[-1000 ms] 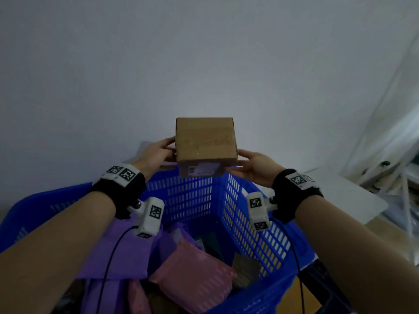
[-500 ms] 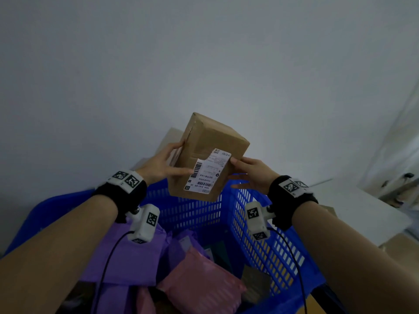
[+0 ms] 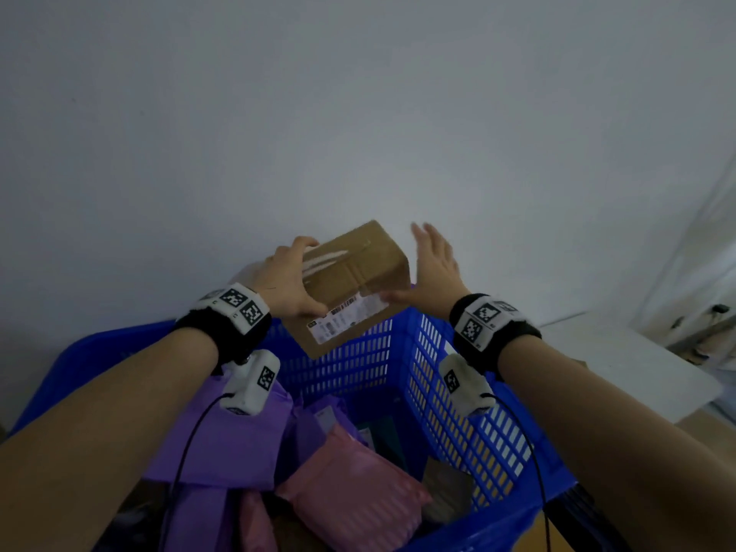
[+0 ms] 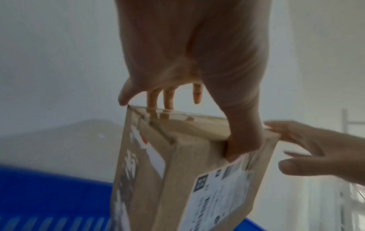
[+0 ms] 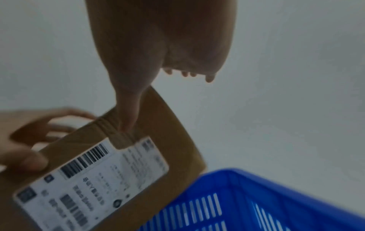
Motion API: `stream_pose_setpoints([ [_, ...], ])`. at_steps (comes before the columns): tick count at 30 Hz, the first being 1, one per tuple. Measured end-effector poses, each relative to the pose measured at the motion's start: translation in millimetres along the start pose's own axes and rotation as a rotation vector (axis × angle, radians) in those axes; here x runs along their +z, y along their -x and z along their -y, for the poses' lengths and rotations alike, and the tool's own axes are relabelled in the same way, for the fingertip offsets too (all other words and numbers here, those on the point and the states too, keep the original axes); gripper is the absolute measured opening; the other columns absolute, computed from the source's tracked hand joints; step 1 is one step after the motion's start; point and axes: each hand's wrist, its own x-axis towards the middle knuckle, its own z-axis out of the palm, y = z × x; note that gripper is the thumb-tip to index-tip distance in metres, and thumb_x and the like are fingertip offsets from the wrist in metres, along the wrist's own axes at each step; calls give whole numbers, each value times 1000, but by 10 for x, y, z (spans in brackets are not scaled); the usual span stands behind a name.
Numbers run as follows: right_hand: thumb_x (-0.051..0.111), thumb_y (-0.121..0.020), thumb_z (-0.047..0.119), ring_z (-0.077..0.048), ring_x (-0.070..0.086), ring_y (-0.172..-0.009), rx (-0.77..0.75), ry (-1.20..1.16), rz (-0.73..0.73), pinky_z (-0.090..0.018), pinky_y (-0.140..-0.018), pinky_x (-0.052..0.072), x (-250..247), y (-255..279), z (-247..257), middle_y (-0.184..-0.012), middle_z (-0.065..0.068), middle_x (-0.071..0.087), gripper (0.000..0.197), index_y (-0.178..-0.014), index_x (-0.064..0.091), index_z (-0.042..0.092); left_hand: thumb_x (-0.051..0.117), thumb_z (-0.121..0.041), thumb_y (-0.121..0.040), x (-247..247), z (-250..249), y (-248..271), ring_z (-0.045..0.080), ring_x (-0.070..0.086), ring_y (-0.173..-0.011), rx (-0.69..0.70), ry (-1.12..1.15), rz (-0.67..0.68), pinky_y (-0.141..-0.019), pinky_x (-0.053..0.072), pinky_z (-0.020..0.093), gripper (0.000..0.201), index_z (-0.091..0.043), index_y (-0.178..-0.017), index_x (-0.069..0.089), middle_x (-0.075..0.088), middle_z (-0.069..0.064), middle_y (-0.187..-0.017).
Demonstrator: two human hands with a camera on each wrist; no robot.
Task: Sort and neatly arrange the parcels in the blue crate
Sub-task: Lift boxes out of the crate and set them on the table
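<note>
Left hand (image 3: pixel 287 280) is clamping its grip on the cardboard box (image 3: pixel 354 284) above the blue crate (image 3: pixel 458 412). Right hand (image 3: pixel 432 268) is touching it, fingers spread. Purple mailers (image 3: pixel 235 440) and a pink mailer (image 3: pixel 350 488) are crowding the crate

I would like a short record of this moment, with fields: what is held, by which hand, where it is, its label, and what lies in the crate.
held: cardboard box, tilted
left hand: grips the box, thumb on the near face, fingers over the top
right hand: fingers spread, only the thumb touches the box
place: above the far wall of the blue crate
label: white, with barcode, facing the person
in crate: purple bags, pink bag
</note>
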Motion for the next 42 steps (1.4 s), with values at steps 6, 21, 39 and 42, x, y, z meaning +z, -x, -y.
stream_pose_setpoints([
  [6, 76, -64, 55, -24, 2, -148, -242, 261, 200, -45, -120, -1, 173, -91, 216, -159, -4, 7, 117, -151, 7, 18, 84, -36, -53, 18, -188, -11, 25, 30, -131, 182, -476, 36, -113, 22, 49, 107, -22, -140, 24, 34, 3, -141],
  [21, 77, -69, 34, -23, 53, -102, 69, -229, 180, -33, -82, 45, 108, -140, 84, -122, -6, 50, 91, -142, 23, 30, 81, -35, -69, -127, 25, 18, 25, 4, -148, 51, 262, -134, -119, 12, 46, 118, -22, -152, -2, 3, 10, -160],
  [39, 66, -86, 23, -29, 63, -104, 481, -1035, 26, -40, -78, 55, -404, 77, -822, -122, -8, 61, 55, -137, 45, 23, 64, -8, -87, 306, -719, -371, 28, 68, -94, -53, 936, 216, -76, 60, 40, 58, -20, -140, 43, 67, 16, -111],
  [42, 63, -88, 15, -24, 62, -99, 497, -1079, 0, -35, -73, 53, -624, 103, -1121, -121, -5, 62, 51, -137, 49, 22, 63, -8, -87, 445, -1053, -539, 24, 69, -88, -14, 915, 231, -66, 61, 32, 57, -22, -139, 43, 67, 11, -107],
])
